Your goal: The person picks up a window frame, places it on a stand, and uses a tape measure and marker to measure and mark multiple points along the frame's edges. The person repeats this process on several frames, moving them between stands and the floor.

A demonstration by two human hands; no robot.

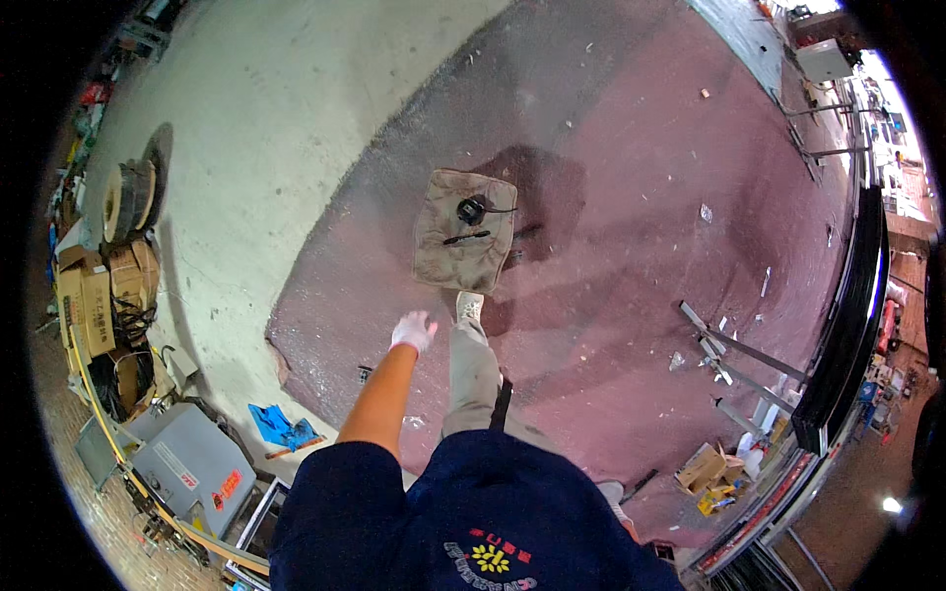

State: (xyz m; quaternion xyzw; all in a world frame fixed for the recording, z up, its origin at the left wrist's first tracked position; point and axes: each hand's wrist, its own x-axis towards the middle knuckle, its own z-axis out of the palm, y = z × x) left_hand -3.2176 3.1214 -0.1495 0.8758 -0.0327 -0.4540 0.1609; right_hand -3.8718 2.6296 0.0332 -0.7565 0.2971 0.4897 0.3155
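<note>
My left hand (415, 332) wears a white glove and hangs over the reddish floor, left of my forward leg. Its fingers are slightly bent and apart, with nothing seen in them. Ahead of my pale shoe (470, 306) lies a square, brown, worn cloth-like pad (448, 264). On it rest a round black device (471, 209) with a short dark cord and a thin black rod-like piece (466, 237). Both are apart from my hand. My right hand does not show. A thin dark strip (503, 402) runs beside my leg; its kind is unclear.
A cable spool (128, 200), cardboard boxes (87, 303), a grey metal cabinet (192, 471) and a blue sheet (280, 426) stand or lie at left. Metal bars (754, 361) jut over the floor at right, near an open carton (706, 469) and long black profiles (845, 340).
</note>
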